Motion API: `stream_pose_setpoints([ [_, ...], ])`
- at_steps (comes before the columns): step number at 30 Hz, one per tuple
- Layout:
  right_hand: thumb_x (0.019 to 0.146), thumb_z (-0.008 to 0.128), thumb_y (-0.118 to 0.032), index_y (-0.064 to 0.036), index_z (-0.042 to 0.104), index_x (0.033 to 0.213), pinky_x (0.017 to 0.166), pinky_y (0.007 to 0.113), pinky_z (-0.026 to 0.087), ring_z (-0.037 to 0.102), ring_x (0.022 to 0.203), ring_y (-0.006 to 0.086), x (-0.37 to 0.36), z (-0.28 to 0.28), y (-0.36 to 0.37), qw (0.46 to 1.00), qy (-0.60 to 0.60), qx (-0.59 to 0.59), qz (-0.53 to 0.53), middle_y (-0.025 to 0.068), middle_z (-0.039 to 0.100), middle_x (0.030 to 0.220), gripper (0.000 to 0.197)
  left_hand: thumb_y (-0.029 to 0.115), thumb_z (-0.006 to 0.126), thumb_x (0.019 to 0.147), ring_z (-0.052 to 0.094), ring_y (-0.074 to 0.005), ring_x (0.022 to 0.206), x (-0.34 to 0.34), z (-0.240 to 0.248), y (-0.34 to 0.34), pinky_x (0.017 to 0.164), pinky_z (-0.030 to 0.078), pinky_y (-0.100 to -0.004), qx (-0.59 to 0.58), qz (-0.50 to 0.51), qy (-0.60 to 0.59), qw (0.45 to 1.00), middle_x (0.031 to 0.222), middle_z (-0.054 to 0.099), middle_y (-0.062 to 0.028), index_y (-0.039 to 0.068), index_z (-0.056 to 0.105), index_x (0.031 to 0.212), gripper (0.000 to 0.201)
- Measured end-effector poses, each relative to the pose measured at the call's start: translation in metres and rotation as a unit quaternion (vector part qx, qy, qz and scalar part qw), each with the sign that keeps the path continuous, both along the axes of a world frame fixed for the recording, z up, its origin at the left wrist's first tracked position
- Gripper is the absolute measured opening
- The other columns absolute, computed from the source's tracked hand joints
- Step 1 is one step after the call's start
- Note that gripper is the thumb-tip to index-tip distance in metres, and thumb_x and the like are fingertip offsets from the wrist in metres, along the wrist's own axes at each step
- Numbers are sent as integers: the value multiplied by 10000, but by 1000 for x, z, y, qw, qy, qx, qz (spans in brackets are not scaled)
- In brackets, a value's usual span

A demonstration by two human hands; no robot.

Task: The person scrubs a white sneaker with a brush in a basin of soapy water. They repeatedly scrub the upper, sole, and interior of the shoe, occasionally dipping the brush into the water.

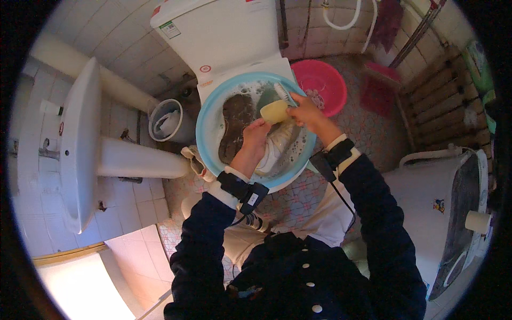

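Observation:
A light blue basin (204, 140) of sudsy water holds a pale, wet shoe (273, 150) and a dark, flat, shoe-shaped piece (234, 120). My right hand (308, 113) is closed around a yellow block (274, 112) that looks like a bar of soap, over the basin. My left hand (256, 137) has its fingers curled at the edge of the pale shoe, its fingertips close to the yellow block. Just beyond my right hand, a brush (281, 92) with white bristles shows in part; whether that hand touches it is hidden.
Behind the basin stands a white toilet (229, 40). A pink basin (336, 85) is at its right, a small bucket (180, 118) at its left. Another shoe (196, 162) lies near the sink pedestal (141, 160). A white appliance (416, 197) is on the right.

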State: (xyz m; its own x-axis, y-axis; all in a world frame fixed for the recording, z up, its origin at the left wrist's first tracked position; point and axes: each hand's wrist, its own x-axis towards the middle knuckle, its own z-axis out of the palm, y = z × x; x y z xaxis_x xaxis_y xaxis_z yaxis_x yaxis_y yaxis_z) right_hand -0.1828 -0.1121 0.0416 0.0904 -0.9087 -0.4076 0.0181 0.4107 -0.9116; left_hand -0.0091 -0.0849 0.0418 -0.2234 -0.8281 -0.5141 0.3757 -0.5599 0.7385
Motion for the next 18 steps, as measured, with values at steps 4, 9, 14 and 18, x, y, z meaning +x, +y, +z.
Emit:
stream_pose_setpoints([
  [4, 771, 537, -66, -41, 464, 1213, 636, 344, 441, 535, 675, 222, 3, -8, 3, 900, 324, -293, 10, 107, 582, 836, 449, 41, 495, 829, 514, -107, 652, -7, -4, -5, 509, 404, -205, 23, 43, 46, 998, 767, 526, -17, 57, 522, 887, 66],
  [9, 805, 506, -114, -96, 510, 1172, 711, 400, 440, 546, 813, 351, 7, 23, 33, 830, 469, -301, -15, 200, 539, 891, 368, 44, 490, 837, 512, -113, 621, -14, -3, -17, 513, 422, -217, 3, 14, -13, 1000, 755, 529, -32, 36, 526, 854, 41],
  [14, 807, 487, -114, -127, 520, 1160, 691, 420, 443, 544, 822, 355, 21, 45, 63, 840, 472, -253, 83, 214, 528, 895, 354, 11, 467, 826, 527, -147, 609, -20, -13, -18, 522, 450, -243, 40, 24, -20, 999, 731, 533, -63, 15, 523, 820, 56],
  [18, 752, 508, -129, -148, 487, 1164, 675, 468, 466, 568, 833, 359, 24, 36, 72, 834, 479, -239, 133, 176, 578, 880, 413, 17, 456, 821, 545, -188, 632, -21, -34, -17, 555, 477, -307, 46, 36, 7, 998, 735, 540, -88, 12, 530, 814, 75],
])
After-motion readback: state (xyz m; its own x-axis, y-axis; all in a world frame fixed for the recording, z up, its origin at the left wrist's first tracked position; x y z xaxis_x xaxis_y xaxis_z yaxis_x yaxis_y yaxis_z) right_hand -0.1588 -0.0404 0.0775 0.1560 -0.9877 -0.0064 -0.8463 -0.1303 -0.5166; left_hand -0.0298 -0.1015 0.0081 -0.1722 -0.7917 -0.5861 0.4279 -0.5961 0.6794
